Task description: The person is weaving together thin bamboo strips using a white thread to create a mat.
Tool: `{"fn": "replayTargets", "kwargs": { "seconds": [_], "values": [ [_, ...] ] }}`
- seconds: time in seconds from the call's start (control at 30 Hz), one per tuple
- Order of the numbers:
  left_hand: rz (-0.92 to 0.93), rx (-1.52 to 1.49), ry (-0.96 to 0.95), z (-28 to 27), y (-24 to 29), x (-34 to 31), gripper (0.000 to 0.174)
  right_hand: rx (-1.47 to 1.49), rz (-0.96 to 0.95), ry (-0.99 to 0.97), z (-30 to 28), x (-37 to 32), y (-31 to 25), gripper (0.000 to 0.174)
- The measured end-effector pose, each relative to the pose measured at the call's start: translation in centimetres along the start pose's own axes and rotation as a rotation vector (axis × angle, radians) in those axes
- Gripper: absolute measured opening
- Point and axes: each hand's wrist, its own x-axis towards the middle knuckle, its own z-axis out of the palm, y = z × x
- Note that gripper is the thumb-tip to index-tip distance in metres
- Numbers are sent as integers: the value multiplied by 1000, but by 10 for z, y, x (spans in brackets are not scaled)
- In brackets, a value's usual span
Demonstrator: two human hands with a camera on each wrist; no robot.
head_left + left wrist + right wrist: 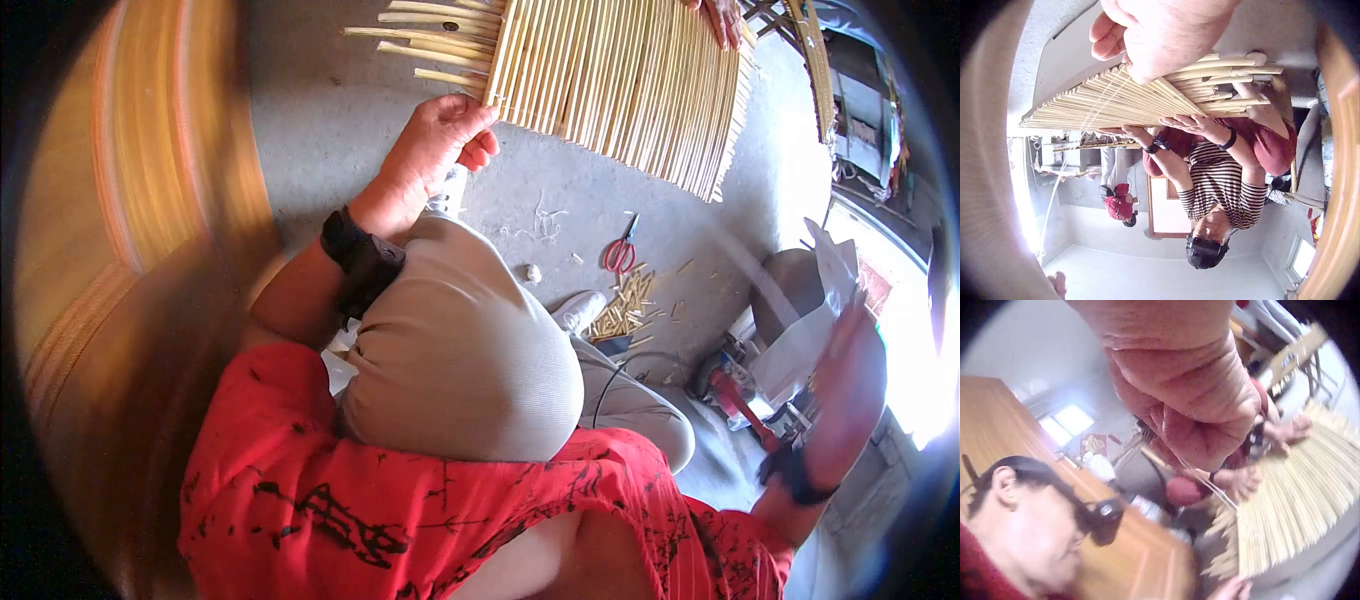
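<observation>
A mat of pale sticks [620, 85] bound side by side spans the top of the head view, with loose stick ends protruding at its left. My left hand [440, 145] pinches its near left corner between thumb and fingers. Raised far out to the right, my right hand [850, 335] is blurred in the head view. In the right wrist view that hand [1179, 394] is curled round a thin white string [1210, 486], which runs down to the mat [1297, 494]. The left wrist view shows strands across the sticks [1100, 100] beside my left hand [1166, 37].
Another person [1216, 169] rests both hands on the mat's far side. Red-handled scissors [620, 252], cut stick pieces [628, 305] and string scraps [545, 225] lie on the floor. A wooden surface [150, 150] stands at left; a red-handled tool [735, 395] is at lower right.
</observation>
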Motion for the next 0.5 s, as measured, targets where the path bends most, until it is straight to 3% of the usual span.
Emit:
{"fn": "replayTargets", "kwargs": {
  "seconds": [0.07,0.2,0.5],
  "values": [
    [14,4,3,-1,0,-1,22,-32,-89,169,-32,-15,0,26],
    [47,55,12,-2,-2,3,21,-44,-157,319,-47,10,2,20],
    [13,38,-15,-3,-1,3,20,119,-318,311,-27,149,6,19]
  ]
}}
